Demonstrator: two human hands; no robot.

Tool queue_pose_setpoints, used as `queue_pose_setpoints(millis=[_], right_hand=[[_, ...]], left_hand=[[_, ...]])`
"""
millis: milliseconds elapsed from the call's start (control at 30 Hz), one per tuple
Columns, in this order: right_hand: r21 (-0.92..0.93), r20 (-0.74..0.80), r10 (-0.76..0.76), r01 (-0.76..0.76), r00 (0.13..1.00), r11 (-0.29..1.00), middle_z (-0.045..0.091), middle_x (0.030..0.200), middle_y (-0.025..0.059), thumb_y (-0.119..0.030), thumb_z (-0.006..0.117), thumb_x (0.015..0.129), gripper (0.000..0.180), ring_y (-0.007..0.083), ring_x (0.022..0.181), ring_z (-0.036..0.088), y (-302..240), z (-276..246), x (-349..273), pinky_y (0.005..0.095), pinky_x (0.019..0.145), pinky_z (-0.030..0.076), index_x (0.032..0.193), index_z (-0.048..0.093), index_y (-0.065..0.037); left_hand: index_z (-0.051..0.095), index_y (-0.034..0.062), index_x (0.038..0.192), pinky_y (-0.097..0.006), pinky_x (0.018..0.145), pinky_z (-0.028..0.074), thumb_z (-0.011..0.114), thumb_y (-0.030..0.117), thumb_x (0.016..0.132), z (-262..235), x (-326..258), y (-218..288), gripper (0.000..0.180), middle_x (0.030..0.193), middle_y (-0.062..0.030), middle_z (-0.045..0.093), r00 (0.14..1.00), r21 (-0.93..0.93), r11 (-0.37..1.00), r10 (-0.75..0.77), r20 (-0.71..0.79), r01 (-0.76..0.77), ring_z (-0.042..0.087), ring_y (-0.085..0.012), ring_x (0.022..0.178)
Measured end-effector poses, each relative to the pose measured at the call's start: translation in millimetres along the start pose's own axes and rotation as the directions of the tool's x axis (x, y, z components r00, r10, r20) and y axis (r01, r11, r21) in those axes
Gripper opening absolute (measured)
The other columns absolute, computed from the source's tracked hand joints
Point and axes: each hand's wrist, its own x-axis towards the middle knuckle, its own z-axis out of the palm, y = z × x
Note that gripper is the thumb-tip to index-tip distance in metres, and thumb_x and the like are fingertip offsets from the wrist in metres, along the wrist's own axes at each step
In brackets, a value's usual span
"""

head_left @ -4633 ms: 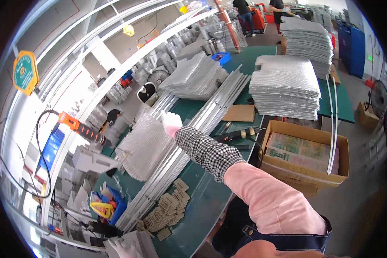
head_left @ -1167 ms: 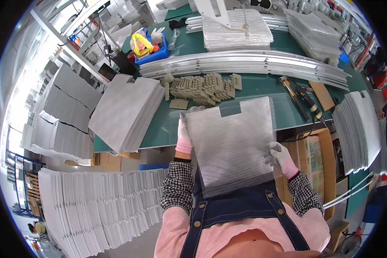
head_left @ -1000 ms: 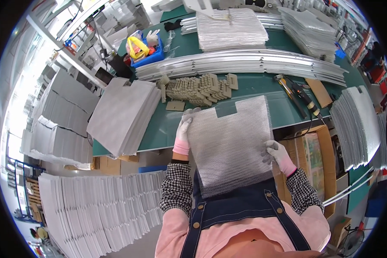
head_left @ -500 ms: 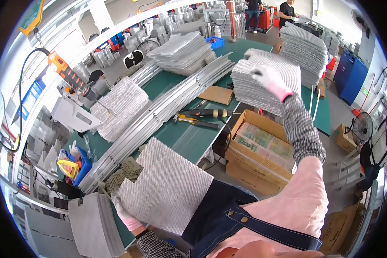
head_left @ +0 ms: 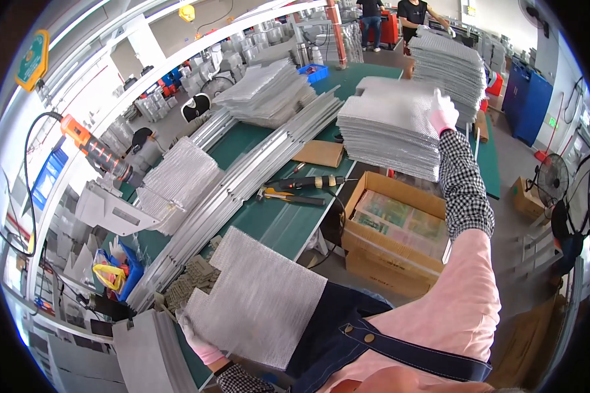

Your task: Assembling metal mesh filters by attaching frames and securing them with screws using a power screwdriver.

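Note:
In a white glove with a pink cuff, my left hand (head_left: 198, 338) is closed on the lower left edge of a silvery mesh sheet (head_left: 262, 295). The sheet has a notched corner and leans against my dark apron. At the far right, my gloved right hand (head_left: 443, 112) is at the right edge of a tall stack of similar mesh sheets (head_left: 390, 134). Its index finger looks stretched out, while the thumb and the other fingers show poorly. I cannot tell whether it touches the top sheet.
Long metal strips (head_left: 242, 167) cross the green table (head_left: 269, 219). A power screwdriver (head_left: 308, 183) and a hammer (head_left: 292, 196) lie nearby. An open carton (head_left: 400, 255) stands below the right stack. At left hangs an orange-black power tool (head_left: 95, 149). More mesh stacks and two people are farther back.
My right hand has moved right, from over the top of the stack to its right edge. My left hand keeps its hold on the mesh sheet. The view has shifted slightly.

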Motion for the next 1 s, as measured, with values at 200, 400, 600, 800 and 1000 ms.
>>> queue_pose_setpoints(millis=[200, 400, 600, 800, 1000], right_hand=[[0.323, -0.472, 0.029, 0.142, 0.881, 0.936, 0.049, 0.125, 0.0324, -0.001, 0.079, 0.071, 0.073, 0.0458, 0.115, 0.054, 54, -79, 21, 0.0420, 0.102, 0.046, 0.137, 0.048, 0.000], [-0.089, -0.062, -0.129, 0.123, 0.990, 0.988, 0.062, 0.109, 0.0244, -0.021, 0.079, 0.072, 0.036, 0.0425, 0.101, 0.064, 65, -60, -10, 0.0470, 0.088, 0.054, 0.101, 0.069, -0.003], [-0.015, 0.028, -0.462, 0.463, 0.886, 0.886, 0.063, 0.119, 0.0193, -0.049, 0.082, 0.070, 0.076, 0.0400, 0.115, 0.059, -23, -90, -44, 0.0458, 0.101, 0.046, 0.133, 0.061, -0.012], [0.189, 0.522, -0.593, 0.595, 0.613, 0.781, 0.068, 0.115, 0.0212, -0.035, 0.073, 0.080, 0.062, 0.0345, 0.111, 0.065, -34, -78, 3, 0.0439, 0.096, 0.051, 0.135, 0.058, -0.009], [-0.093, -0.652, -0.497, 0.590, 0.573, 0.802, 0.068, 0.108, 0.0121, -0.003, 0.051, 0.092, 0.038, 0.0308, 0.096, 0.069, -61, -179, -7, 0.0405, 0.081, 0.056, 0.127, 0.060, -0.017]], left_hand=[[0.045, 0.0011, 0.146, -0.039, 0.115, 0.031, 0.054, 0.035, 0.096, 7, 10, -24, 0.061, 0.144, -0.0111, 0.049, 0.998, 0.011, 0.999, 0.036, 0.059, -0.037, 0.045, -0.0243, 0.133], [0.047, 0.0009, 0.144, -0.039, 0.114, 0.032, 0.054, 0.035, 0.097, -10, 11, -33, 0.059, 0.142, -0.0107, 0.050, 0.996, -0.082, 0.996, 0.031, 0.086, -0.024, 0.046, -0.0245, 0.130], [0.042, 0.0007, 0.147, -0.039, 0.115, 0.031, 0.055, 0.036, 0.097, -20, 15, -49, 0.062, 0.145, -0.0118, 0.048, 0.996, -0.083, 0.996, -0.035, 0.080, 0.041, 0.044, -0.0252, 0.133], [0.036, -0.0009, 0.150, -0.041, 0.118, 0.027, 0.058, 0.036, 0.095, -10, 10, -50, 0.069, 0.152, -0.0136, 0.043, 0.996, -0.145, 0.989, -0.023, 0.082, 0.035, 0.040, -0.0263, 0.138], [0.032, -0.0014, 0.152, -0.040, 0.120, 0.025, 0.052, 0.028, 0.099, 4, -15, -20, 0.064, 0.153, -0.0147, 0.042, 0.998, -0.112, 0.992, -0.062, -0.003, 0.062, 0.038, -0.0268, 0.141]])
